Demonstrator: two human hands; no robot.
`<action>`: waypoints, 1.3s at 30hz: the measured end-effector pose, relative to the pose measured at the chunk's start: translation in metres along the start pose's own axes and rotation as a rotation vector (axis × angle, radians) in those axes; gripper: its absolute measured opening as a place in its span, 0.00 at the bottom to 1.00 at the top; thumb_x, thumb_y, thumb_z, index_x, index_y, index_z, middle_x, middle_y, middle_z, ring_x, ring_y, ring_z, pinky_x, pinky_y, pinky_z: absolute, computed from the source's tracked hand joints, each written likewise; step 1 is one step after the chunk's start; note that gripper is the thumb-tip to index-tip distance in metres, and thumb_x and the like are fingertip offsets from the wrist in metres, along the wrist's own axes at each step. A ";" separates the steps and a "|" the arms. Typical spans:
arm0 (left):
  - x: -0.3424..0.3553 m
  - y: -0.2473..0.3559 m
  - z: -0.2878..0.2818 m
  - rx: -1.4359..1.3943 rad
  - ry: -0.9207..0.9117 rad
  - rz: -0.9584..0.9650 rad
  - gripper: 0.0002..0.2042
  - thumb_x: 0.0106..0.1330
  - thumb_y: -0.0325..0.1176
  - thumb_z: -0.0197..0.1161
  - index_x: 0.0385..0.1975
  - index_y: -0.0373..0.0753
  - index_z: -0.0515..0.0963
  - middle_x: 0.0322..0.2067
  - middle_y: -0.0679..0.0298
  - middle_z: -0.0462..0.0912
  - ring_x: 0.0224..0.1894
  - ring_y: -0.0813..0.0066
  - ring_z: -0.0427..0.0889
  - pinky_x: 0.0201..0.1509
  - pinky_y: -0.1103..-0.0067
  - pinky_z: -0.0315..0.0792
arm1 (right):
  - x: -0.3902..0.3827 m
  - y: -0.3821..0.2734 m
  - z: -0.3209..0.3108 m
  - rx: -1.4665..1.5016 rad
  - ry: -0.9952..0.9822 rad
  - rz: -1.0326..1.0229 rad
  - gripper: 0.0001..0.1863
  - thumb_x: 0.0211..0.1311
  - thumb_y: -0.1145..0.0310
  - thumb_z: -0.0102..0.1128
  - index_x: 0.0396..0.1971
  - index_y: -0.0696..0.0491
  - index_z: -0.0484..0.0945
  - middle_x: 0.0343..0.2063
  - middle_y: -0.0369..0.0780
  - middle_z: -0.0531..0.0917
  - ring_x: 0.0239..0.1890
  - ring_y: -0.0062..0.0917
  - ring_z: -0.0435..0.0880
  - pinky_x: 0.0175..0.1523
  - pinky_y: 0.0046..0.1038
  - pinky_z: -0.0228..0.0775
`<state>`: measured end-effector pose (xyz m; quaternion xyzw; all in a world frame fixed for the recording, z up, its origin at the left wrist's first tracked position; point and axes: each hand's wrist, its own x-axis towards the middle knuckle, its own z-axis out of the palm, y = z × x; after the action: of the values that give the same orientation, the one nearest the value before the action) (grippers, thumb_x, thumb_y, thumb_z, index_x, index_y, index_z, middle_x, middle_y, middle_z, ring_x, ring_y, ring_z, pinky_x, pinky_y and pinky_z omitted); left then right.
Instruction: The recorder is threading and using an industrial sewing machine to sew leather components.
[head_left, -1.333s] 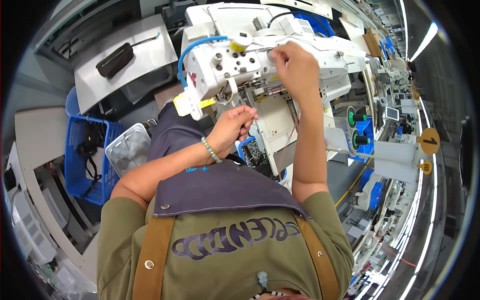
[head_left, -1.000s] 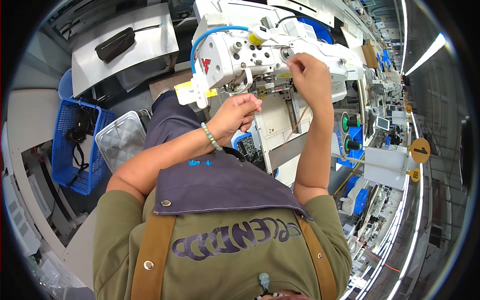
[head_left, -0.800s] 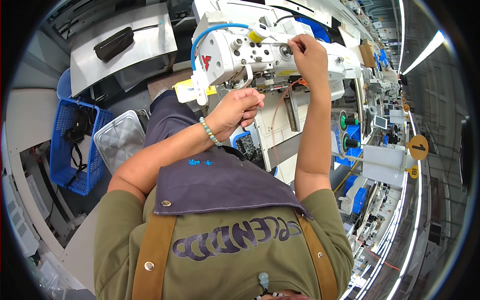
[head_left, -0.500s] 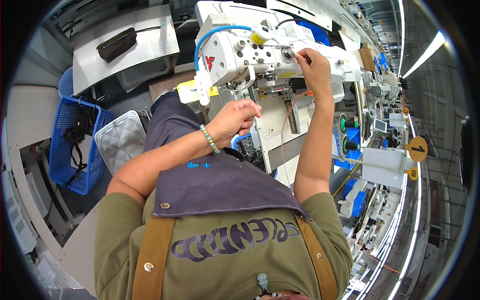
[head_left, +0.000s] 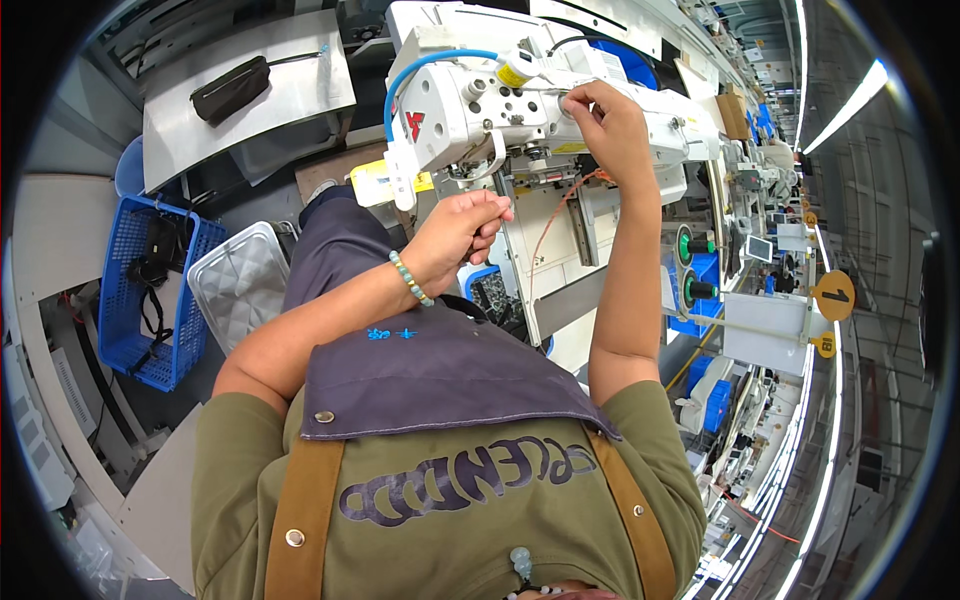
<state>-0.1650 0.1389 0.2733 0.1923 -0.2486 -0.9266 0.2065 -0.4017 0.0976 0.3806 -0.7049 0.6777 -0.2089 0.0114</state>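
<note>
A white industrial sewing machine (head_left: 455, 105) stands in front of me, with a blue hose (head_left: 400, 85) curving over its left end. My right hand (head_left: 615, 130) is at the front of the machine, its fingers curled in a pinch at a round metal dial that they mostly cover. Whatever is between those fingertips is too small to make out. My left hand (head_left: 458, 235) hangs closed in front of the machine, thumb pressed against the curled fingers; what it holds, if anything, is hidden. An orange cord (head_left: 545, 228) runs down from behind my right wrist.
On the left, a black pouch (head_left: 232, 90) lies on a metal table (head_left: 300, 95). Below it are a blue basket (head_left: 125, 300) and a grey lidded tray (head_left: 240, 280). Green thread spools (head_left: 692, 290) stand at the right, beside a white board (head_left: 765, 330).
My right hand has shifted slightly left and up, its fingertips now over the dial that showed before. My left hand has moved a little left and stays closed. The orange cord has shifted left.
</note>
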 end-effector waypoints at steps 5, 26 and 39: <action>-0.002 -0.003 0.002 0.005 0.019 0.004 0.10 0.78 0.38 0.56 0.36 0.39 0.74 0.20 0.78 0.63 0.19 0.90 0.59 0.20 0.88 0.58 | 0.010 0.020 0.010 -0.036 0.136 0.155 0.07 0.60 0.66 0.65 0.32 0.53 0.85 0.28 0.42 0.87 0.29 0.34 0.85 0.38 0.33 0.74; -0.027 0.014 -0.009 0.165 0.004 0.061 0.11 0.76 0.37 0.58 0.32 0.39 0.73 0.18 0.79 0.60 0.16 0.92 0.55 0.17 0.88 0.54 | -0.018 -0.013 0.002 -0.211 0.091 0.118 0.07 0.61 0.64 0.65 0.33 0.50 0.86 0.24 0.42 0.84 0.30 0.38 0.84 0.38 0.35 0.74; -0.062 -0.011 -0.067 0.674 0.020 -0.025 0.13 0.73 0.36 0.60 0.27 0.36 0.76 0.17 0.77 0.67 0.19 0.91 0.61 0.22 0.83 0.57 | -0.019 0.042 0.026 0.336 0.255 0.341 0.11 0.66 0.65 0.66 0.36 0.58 0.85 0.38 0.35 0.84 0.24 0.15 0.74 0.32 0.21 0.68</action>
<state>-0.0855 0.1516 0.2297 0.2617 -0.5368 -0.7927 0.1225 -0.4334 0.1057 0.3388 -0.5369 0.7383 -0.4008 0.0778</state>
